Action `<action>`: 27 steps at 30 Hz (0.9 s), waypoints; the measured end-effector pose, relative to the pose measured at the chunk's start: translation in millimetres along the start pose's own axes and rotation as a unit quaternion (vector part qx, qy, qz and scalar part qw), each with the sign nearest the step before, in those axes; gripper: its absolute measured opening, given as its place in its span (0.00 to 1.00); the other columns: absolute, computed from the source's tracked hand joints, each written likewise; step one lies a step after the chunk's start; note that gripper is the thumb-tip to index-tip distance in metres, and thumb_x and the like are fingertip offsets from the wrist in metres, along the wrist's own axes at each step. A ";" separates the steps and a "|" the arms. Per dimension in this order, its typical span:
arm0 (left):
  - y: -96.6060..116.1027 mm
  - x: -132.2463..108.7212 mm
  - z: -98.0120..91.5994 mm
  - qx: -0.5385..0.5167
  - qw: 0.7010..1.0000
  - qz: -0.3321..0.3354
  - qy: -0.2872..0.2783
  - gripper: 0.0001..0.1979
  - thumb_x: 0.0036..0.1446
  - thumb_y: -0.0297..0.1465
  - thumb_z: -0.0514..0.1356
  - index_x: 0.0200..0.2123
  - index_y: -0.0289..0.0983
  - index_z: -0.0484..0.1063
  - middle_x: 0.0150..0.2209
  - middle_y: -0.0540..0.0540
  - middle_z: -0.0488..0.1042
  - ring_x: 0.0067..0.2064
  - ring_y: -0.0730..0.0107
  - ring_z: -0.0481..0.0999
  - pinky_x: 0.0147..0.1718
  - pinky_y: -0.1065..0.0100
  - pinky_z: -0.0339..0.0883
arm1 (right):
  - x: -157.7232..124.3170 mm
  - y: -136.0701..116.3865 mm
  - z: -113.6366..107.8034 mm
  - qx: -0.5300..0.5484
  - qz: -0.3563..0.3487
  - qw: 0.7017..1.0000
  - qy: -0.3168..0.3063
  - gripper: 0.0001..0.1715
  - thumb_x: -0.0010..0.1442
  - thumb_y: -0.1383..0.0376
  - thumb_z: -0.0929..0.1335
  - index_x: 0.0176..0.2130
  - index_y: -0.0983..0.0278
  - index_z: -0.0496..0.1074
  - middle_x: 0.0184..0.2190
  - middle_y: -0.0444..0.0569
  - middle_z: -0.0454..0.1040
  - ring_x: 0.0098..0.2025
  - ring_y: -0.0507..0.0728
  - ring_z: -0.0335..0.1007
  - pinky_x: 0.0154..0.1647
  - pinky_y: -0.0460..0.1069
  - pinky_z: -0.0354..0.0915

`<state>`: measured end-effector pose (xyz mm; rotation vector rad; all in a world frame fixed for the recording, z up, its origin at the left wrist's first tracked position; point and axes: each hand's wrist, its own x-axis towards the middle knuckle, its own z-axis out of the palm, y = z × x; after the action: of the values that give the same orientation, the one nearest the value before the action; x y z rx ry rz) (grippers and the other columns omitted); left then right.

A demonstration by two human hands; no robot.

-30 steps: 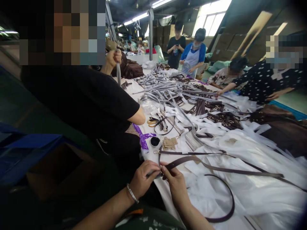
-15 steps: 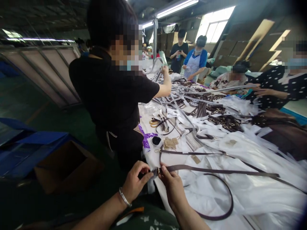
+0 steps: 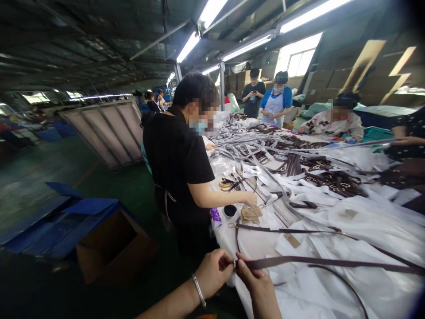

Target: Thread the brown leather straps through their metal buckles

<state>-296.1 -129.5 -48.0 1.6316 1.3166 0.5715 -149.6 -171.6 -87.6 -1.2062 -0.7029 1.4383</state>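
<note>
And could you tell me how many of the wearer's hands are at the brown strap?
2: the left hand at the metal end of the brown strap, and the right hand holding the strap beside it; neither is hidden.

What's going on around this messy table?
A person holds a dark brown strap in both hands, the left hand and right hand pinching it close together by a small metal fitting. The strap runs off to the right, over white wrapping on the table. Just ahead, a co-worker in black has one hand at some tan cards. More straps lie heaped farther along, with other people around the table.
</note>
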 end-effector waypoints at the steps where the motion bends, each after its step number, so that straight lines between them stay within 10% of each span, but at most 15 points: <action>1: 1.5 0.1 1.0 0.027 1.000 0.003 0.008 0.08 0.52 0.34 0.59 0.29 0.34 0.71 0.28 0.47 0.73 0.29 0.70 0.69 0.30 0.70 0.60 | -1.0 -2.5 1.4 -0.009 0.012 1.000 -0.007 0.22 0.50 0.53 0.72 0.42 0.62 0.78 0.41 0.53 0.80 0.50 0.68 0.71 0.55 0.62 0.62; 10: 5.1 -0.5 8.0 -0.062 0.997 -0.038 0.003 0.07 0.51 0.32 0.57 0.25 0.35 0.65 0.22 0.51 0.66 0.24 0.74 0.63 0.25 0.72 0.57 | -4.1 -20.6 2.5 -0.172 -0.159 0.971 -0.038 0.15 0.57 0.55 0.68 0.41 0.58 0.78 0.31 0.49 0.73 0.38 0.60 0.71 0.40 0.52 0.66; 16: 11.3 -4.4 25.7 0.032 0.998 0.047 0.035 0.09 0.55 0.36 0.55 0.27 0.37 0.66 0.25 0.48 0.70 0.26 0.71 0.67 0.27 0.70 0.60 | 8.2 -16.4 -3.7 -0.091 -0.036 0.995 0.029 0.24 0.51 0.49 0.70 0.42 0.62 0.78 0.32 0.52 0.78 0.35 0.62 0.73 0.36 0.53 0.69; 22: 9.7 21.5 25.5 -0.223 0.961 -0.163 0.023 0.11 0.49 0.39 0.54 0.26 0.37 0.61 0.20 0.52 0.63 0.16 0.78 0.56 0.13 0.74 0.48 | 19.3 -6.4 -5.2 -0.083 -0.237 0.968 0.007 0.12 0.53 0.54 0.70 0.34 0.57 0.80 0.30 0.49 0.77 0.35 0.58 0.74 0.38 0.49 0.69; 27: 0.3 25.1 36.6 -0.061 0.998 0.002 0.027 0.09 0.52 0.38 0.54 0.26 0.39 0.61 0.19 0.50 0.65 0.19 0.72 0.64 0.18 0.71 0.55 | 30.3 -3.2 -18.5 -0.049 -0.104 0.992 0.054 0.21 0.46 0.50 0.72 0.36 0.60 0.80 0.29 0.50 0.79 0.33 0.62 0.76 0.35 0.52 0.72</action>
<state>-258.4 -119.6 -69.2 1.5285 1.2927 0.6884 -128.5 -145.5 -99.4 -1.2378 -0.8056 1.1698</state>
